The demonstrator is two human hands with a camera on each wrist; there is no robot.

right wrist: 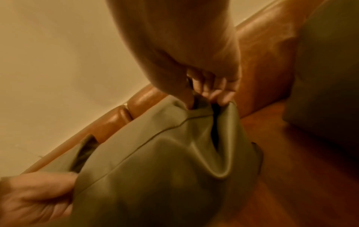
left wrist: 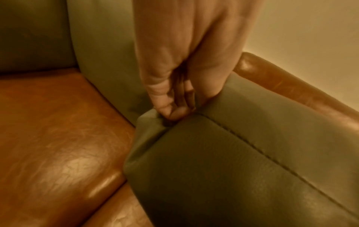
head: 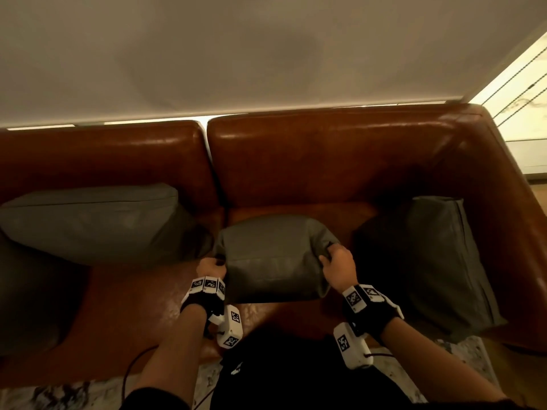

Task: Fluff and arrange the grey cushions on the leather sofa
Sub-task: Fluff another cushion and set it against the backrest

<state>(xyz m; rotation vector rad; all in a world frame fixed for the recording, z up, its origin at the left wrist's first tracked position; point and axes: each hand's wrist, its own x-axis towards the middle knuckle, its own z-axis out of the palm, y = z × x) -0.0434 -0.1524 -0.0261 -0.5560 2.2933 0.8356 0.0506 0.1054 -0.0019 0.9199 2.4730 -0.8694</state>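
Note:
A small grey cushion (head: pixel 273 258) stands on the brown leather sofa (head: pixel 325 161) seat in front of me. My left hand (head: pixel 211 266) pinches its left corner (left wrist: pixel 155 121). My right hand (head: pixel 337 260) grips the bunched right corner (right wrist: pixel 204 107). The cushion (left wrist: pixel 242 169) shows a stitched seam, and its cover folds in under my right fingers (right wrist: pixel 219 95). A large grey cushion (head: pixel 94 223) leans on the left backrest. Another grey cushion (head: pixel 438 261) leans at the right armrest.
A plain pale wall (head: pixel 236 54) rises behind the sofa. A further grey cushion (head: pixel 32 294) lies at the far left on the seat. Bare leather seat (head: pixel 142 306) shows between the cushions. A light patterned rug (head: pixel 59 395) lies in front.

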